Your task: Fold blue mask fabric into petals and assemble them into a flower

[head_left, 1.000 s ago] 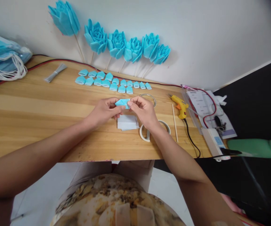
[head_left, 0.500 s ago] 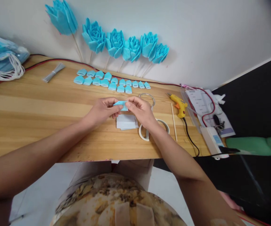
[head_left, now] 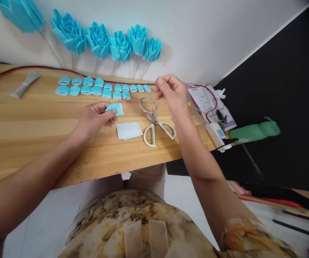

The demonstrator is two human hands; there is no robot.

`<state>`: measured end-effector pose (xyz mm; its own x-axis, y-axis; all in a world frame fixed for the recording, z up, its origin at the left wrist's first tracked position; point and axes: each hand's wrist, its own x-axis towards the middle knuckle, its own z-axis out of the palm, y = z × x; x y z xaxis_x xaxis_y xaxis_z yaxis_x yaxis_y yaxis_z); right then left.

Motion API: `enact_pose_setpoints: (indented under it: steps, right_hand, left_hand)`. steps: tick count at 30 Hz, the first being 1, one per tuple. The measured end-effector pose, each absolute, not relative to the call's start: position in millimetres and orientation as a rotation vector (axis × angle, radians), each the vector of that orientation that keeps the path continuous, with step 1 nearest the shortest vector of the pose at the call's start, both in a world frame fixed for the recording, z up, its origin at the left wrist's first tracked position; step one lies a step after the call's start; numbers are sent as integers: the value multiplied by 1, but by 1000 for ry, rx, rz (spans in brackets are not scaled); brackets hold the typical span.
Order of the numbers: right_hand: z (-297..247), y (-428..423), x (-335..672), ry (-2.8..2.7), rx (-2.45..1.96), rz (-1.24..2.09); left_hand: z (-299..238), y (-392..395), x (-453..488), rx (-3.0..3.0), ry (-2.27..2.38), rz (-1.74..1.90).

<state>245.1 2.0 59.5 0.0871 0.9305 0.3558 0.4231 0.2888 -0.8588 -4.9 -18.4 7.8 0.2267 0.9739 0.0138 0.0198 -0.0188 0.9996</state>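
My left hand (head_left: 93, 120) pinches a small folded light-blue piece (head_left: 115, 108) just above the wooden table (head_left: 36, 122). My right hand (head_left: 172, 94) is off the piece and raised over the table's right part, fingers loosely bent and apart, nothing in them. A small stack of pale cut sheets (head_left: 129, 130) lies just right of my left hand. White-handled scissors (head_left: 154, 123) lie between my two hands.
Two rows of folded blue petals (head_left: 100, 89) lie near the wall. Blue paper flowers (head_left: 103, 37) on sticks lean against the wall. A bundle of wire ties (head_left: 25, 84) lies far left; a power strip (head_left: 218, 134), papers (head_left: 210, 102) and a green object (head_left: 253, 130) sit right.
My right hand let go of the blue piece and moved up and to the right. My left hand keeps the piece. The view has swung to the right.
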Motion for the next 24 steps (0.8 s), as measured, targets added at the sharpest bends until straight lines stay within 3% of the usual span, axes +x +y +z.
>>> enact_pose_setpoints:
  steps: [11, 19, 24]
  right_hand:
    - [8, -48, 270, -2010, -1594, 296]
    - [-5, -45, 263, -1972, -1662, 198]
    - [-13, -37, 266, -1774, -1616, 445]
  left_hand:
    - [23, -25, 0, 1306, 1079, 1041]
    - [26, -26, 0, 1320, 1113, 1000]
    - [19, -25, -2, 1306, 1078, 997]
